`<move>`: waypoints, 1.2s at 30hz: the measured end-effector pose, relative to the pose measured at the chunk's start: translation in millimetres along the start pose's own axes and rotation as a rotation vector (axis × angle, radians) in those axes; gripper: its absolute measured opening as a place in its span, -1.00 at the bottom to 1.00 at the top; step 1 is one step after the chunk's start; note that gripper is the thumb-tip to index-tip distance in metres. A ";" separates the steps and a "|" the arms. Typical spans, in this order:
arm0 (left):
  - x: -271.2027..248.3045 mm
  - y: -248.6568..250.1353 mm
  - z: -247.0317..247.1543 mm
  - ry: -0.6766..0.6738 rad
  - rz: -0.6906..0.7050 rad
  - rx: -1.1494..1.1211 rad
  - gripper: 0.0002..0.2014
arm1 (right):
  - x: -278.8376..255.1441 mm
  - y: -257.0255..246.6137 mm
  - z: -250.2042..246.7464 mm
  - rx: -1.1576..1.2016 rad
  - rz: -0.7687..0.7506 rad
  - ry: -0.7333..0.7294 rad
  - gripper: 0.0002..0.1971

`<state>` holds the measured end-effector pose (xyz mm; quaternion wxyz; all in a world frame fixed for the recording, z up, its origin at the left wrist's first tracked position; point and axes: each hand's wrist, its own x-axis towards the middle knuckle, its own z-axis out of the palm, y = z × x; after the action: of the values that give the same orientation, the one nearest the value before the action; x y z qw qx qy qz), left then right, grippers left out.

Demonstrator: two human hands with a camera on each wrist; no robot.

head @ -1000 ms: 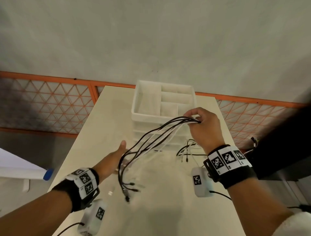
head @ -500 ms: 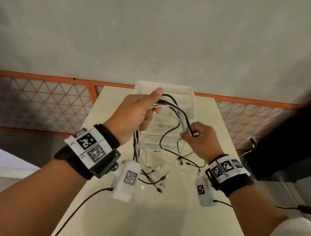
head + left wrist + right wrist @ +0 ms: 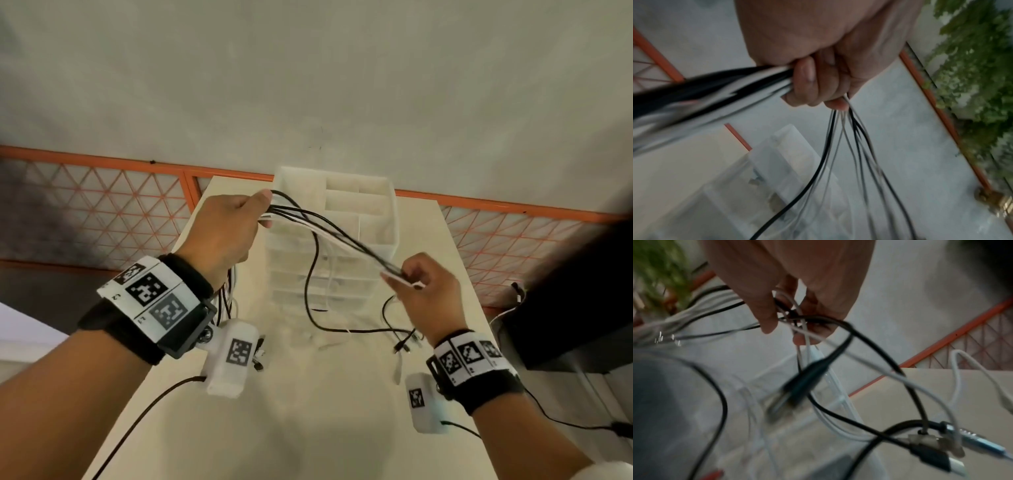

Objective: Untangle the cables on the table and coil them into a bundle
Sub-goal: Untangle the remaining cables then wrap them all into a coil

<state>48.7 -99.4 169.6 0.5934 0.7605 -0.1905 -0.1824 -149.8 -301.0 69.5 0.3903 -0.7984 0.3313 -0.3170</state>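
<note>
A bunch of black and white cables [image 3: 329, 229] stretches in the air between my two hands above the table [image 3: 308, 411]. My left hand [image 3: 233, 226] grips one end of the bunch in a fist, raised at the upper left; the cables [image 3: 748, 81] run through its curled fingers and more strands hang below. My right hand [image 3: 421, 284] pinches the bunch lower on the right, and in the right wrist view the cables [image 3: 797, 316] loop through its fingers. Loose ends with plugs [image 3: 406, 344] trail down onto the table, the plugs [image 3: 937, 444] dangling close to the right wrist camera.
A white plastic drawer organiser [image 3: 346, 240] stands on the far half of the table, right behind the cables. An orange mesh fence [image 3: 102, 212] runs behind the table. A dark object [image 3: 575, 308] sits past the table's right edge.
My left hand rose from the table and gripped the bunch, then moved out to the left. My right hand slid down and right along the cables, drawing them out straighter.
</note>
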 end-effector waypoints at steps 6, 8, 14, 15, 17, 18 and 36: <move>-9.8 11.7 12.0 -0.066 0.077 -0.084 -0.37 | -17.9 27.8 25.4 -0.373 0.194 -0.469 -0.53; -10.5 13.9 11.0 -0.120 0.083 -0.062 -0.39 | -14.9 31.1 26.4 -0.321 0.254 -0.397 -0.73; -1.7 0.0 -1.3 -0.151 -0.010 0.208 -0.53 | -1.6 13.2 8.0 0.045 0.223 -0.050 -0.63; -1.8 -3.9 -0.6 -0.133 -0.022 0.230 -0.54 | 0.1 4.9 5.2 0.187 0.208 -0.018 -0.59; -1.9 -11.1 1.8 -0.088 -0.043 0.236 -0.55 | 3.5 -11.3 0.0 0.422 0.171 0.028 -0.56; -1.8 -14.1 2.4 -0.073 -0.051 0.218 -0.55 | 4.9 -15.1 -2.9 0.476 0.164 0.039 -0.56; -8.5 8.9 -5.7 -0.197 0.090 0.038 -0.48 | -14.2 7.6 -3.9 -0.498 0.189 -0.460 -0.20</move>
<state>43.6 -92.3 180.0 0.5649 0.7406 -0.2852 -0.2259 -163.1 -295.2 61.6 0.2755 -0.8854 0.3744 -0.0007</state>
